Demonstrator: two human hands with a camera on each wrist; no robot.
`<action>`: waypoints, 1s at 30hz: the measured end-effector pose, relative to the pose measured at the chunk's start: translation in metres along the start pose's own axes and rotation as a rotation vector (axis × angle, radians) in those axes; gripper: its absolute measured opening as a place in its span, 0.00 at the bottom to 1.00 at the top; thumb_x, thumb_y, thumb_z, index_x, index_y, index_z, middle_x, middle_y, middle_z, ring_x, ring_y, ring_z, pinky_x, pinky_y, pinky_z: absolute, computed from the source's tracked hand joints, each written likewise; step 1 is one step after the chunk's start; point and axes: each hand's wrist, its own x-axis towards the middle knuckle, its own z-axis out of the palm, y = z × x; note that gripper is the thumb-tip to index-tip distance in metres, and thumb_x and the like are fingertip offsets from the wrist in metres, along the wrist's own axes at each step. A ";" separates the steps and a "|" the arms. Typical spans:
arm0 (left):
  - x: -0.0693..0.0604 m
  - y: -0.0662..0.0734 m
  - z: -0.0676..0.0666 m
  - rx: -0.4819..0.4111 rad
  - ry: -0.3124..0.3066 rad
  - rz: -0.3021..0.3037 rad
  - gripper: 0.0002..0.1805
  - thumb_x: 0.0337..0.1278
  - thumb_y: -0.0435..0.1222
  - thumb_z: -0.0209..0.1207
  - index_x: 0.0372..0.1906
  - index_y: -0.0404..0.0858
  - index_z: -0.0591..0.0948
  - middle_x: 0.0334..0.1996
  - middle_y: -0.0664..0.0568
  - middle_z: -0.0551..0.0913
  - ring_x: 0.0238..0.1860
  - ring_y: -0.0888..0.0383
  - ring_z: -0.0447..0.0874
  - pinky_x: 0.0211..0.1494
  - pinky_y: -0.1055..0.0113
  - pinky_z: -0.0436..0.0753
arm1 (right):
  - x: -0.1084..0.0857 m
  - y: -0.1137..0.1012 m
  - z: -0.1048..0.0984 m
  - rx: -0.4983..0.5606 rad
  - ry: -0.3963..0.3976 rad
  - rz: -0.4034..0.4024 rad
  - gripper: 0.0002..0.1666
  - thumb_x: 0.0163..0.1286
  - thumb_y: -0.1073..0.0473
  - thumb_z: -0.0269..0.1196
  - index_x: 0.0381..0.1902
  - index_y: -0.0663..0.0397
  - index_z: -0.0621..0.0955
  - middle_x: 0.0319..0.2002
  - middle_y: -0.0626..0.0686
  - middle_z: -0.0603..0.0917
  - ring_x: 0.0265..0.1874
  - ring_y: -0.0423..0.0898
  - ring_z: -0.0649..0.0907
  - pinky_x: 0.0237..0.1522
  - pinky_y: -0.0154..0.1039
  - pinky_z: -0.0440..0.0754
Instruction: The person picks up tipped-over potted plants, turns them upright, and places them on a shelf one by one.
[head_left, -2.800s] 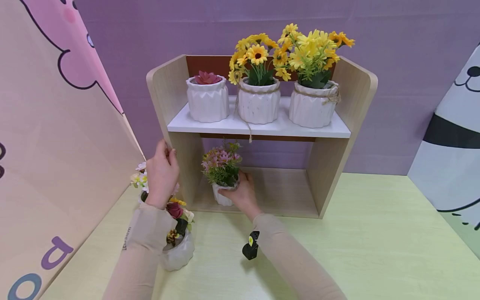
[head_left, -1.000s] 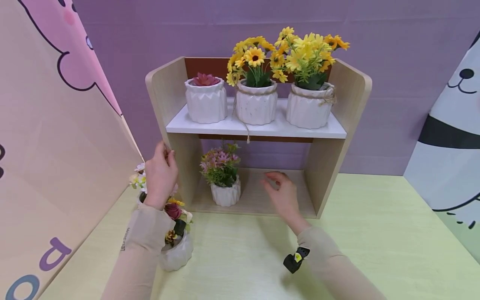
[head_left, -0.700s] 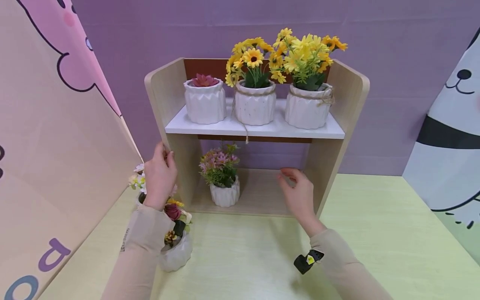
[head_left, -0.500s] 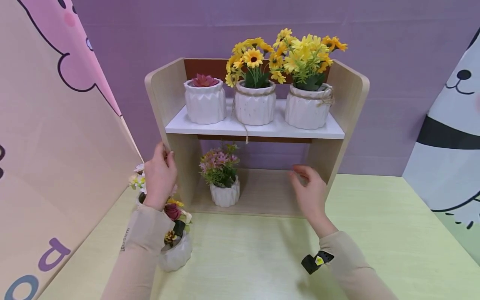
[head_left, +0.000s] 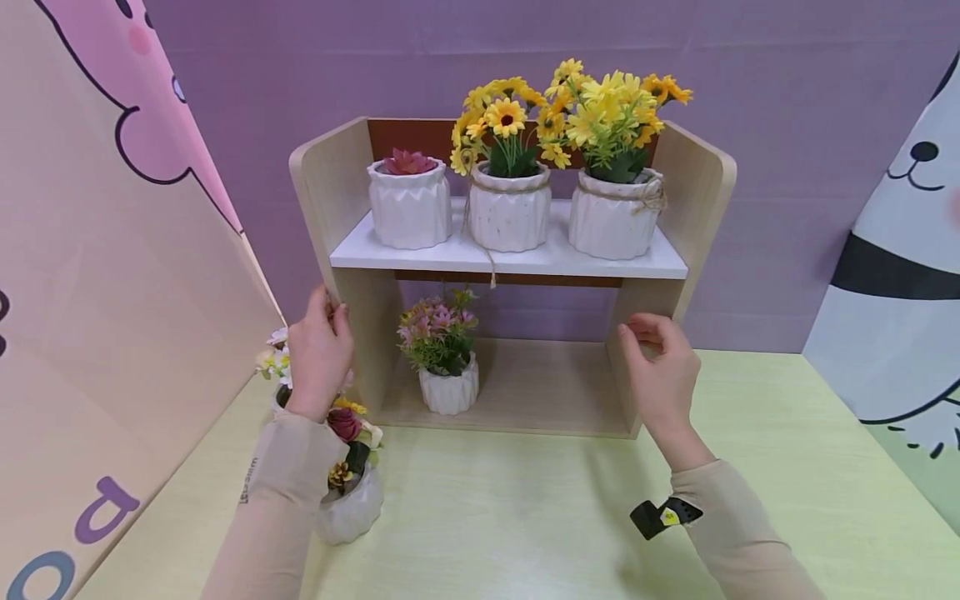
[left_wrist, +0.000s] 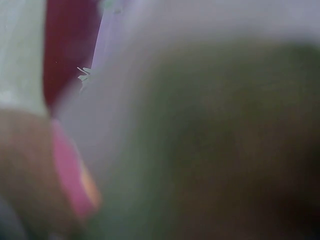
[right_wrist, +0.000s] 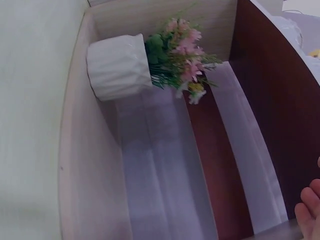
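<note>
At the head view's left, my left hand (head_left: 321,354) grips the front edge of the wooden shelf's left side panel (head_left: 318,200). My right hand (head_left: 663,367), fingers loosely bent and holding nothing, is in front of the right side panel (head_left: 693,208); contact with it is unclear. A white pot with pink flowers (head_left: 448,390) stands at the left of the lower compartment; the right wrist view also shows this pot (right_wrist: 120,67), with my fingers (right_wrist: 309,205) at the right edge. Large blurred shapes fill most of the left wrist view.
Three white pots line the upper board (head_left: 517,265): a red succulent (head_left: 411,208), orange-yellow flowers (head_left: 510,212) and yellow flowers (head_left: 613,221). Beside my left forearm, a white pot with mixed flowers (head_left: 352,512) stands on the table; white flowers (head_left: 276,360) show behind that hand.
My right hand has let go of the pink-flower pot and moved right, across the lower compartment to the right side panel. My left hand stays on the left panel.
</note>
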 end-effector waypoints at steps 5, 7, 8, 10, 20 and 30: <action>0.000 0.000 0.000 0.001 0.001 0.004 0.14 0.65 0.34 0.45 0.50 0.29 0.70 0.31 0.34 0.80 0.21 0.44 0.77 0.24 0.55 0.76 | 0.010 -0.002 -0.008 -0.012 0.083 -0.043 0.07 0.57 0.67 0.63 0.33 0.68 0.79 0.28 0.59 0.81 0.26 0.26 0.73 0.32 0.21 0.71; 0.000 0.000 -0.001 0.002 -0.001 0.002 0.14 0.65 0.34 0.45 0.51 0.29 0.69 0.32 0.34 0.80 0.22 0.44 0.78 0.25 0.54 0.76 | 0.013 -0.003 -0.010 -0.031 0.117 -0.042 0.07 0.57 0.68 0.63 0.33 0.68 0.78 0.27 0.58 0.79 0.25 0.26 0.72 0.30 0.21 0.70; 0.000 0.000 -0.001 0.001 -0.004 0.001 0.15 0.65 0.34 0.45 0.51 0.29 0.69 0.33 0.34 0.81 0.22 0.43 0.78 0.25 0.54 0.77 | 0.015 -0.003 -0.012 -0.039 0.133 -0.037 0.07 0.56 0.68 0.62 0.32 0.68 0.77 0.27 0.56 0.78 0.24 0.26 0.72 0.30 0.21 0.70; 0.000 0.000 -0.001 0.002 -0.004 0.002 0.15 0.65 0.35 0.45 0.51 0.30 0.69 0.33 0.34 0.81 0.22 0.44 0.78 0.25 0.54 0.77 | 0.019 -0.002 -0.014 -0.053 0.163 -0.025 0.08 0.56 0.68 0.62 0.31 0.69 0.76 0.27 0.52 0.76 0.24 0.26 0.72 0.29 0.21 0.70; 0.002 -0.001 -0.005 -0.026 -0.070 -0.031 0.15 0.66 0.36 0.46 0.51 0.31 0.69 0.40 0.34 0.81 0.30 0.42 0.81 0.34 0.52 0.79 | 0.030 0.003 -0.023 -0.084 0.203 0.065 0.14 0.53 0.68 0.63 0.35 0.67 0.71 0.27 0.34 0.68 0.24 0.29 0.73 0.30 0.22 0.73; 0.001 0.005 -0.018 -0.039 -0.211 -0.108 0.18 0.65 0.36 0.46 0.56 0.32 0.67 0.51 0.35 0.77 0.38 0.42 0.82 0.38 0.54 0.80 | 0.033 0.006 -0.024 -0.084 0.159 0.086 0.16 0.54 0.67 0.63 0.40 0.69 0.74 0.30 0.39 0.73 0.26 0.28 0.74 0.32 0.23 0.75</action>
